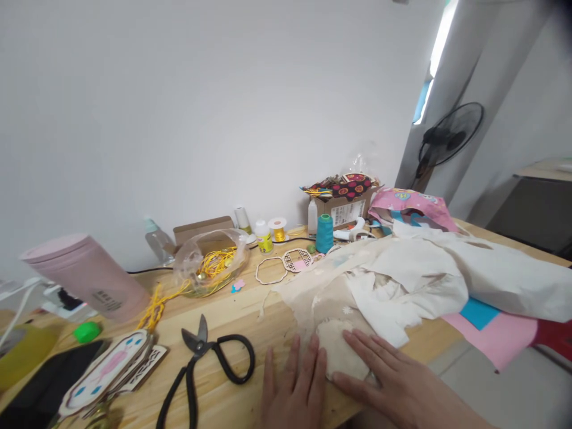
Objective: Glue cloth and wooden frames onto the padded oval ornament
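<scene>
A rounded piece covered in cream fabric [340,350] lies at the table's front edge, on a sheet of thin off-white cloth [313,286]. My right hand [388,372] rests on its right side, fingers stretched out. Flat and with fingers extended, my left hand [295,387] lies on the wood at its left edge; whether the fingertips touch the piece I cannot tell. Black-handled scissors [199,351] lie with blades apart to the left of my left hand. Crumpled white fabric [406,268] spreads behind and to the right.
Beyond the cloth stand a teal thread spool [325,234], a small glue bottle [263,236] and a cardboard box [348,208]. Leftward are a pink tumbler [93,277], a plastic bag of yellow cord [214,262] and a black phone [49,384]. Pink felt [496,336] overhangs the right edge.
</scene>
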Action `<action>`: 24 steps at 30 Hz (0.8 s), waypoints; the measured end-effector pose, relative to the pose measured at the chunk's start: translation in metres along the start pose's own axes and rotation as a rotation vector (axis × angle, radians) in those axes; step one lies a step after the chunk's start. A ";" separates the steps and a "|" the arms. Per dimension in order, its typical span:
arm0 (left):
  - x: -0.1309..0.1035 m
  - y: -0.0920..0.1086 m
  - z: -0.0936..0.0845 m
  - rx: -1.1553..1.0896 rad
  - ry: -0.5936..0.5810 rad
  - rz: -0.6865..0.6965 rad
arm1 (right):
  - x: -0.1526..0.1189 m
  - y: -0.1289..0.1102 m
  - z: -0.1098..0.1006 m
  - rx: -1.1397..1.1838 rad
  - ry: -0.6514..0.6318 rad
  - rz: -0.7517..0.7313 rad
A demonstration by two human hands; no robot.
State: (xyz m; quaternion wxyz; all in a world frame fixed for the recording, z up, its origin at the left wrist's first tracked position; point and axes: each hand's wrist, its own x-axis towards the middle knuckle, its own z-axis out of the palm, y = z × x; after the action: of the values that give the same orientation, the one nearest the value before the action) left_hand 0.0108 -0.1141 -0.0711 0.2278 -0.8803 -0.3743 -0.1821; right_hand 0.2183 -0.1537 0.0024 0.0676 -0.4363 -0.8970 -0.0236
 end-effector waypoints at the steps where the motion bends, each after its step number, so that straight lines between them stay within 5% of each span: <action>1: 0.000 0.001 0.001 -0.001 0.001 -0.005 | 0.000 0.000 0.001 -0.003 0.026 -0.006; 14: -0.004 0.008 0.012 0.008 -0.017 -0.145 | 0.007 0.001 0.008 -0.207 0.036 -0.069; 18: 0.000 0.019 0.018 0.032 0.080 -0.205 | 0.007 -0.001 0.016 -0.202 0.116 -0.062; 24: 0.010 0.030 0.026 0.011 0.202 -0.097 | 0.007 0.000 0.024 -0.293 0.217 -0.060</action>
State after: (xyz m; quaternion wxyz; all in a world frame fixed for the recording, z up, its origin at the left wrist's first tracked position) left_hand 0.0438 -0.1129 -0.0957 0.2603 -0.8370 -0.3925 -0.2786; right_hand 0.2114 -0.1454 -0.0205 0.0990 -0.4095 -0.8839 -0.2030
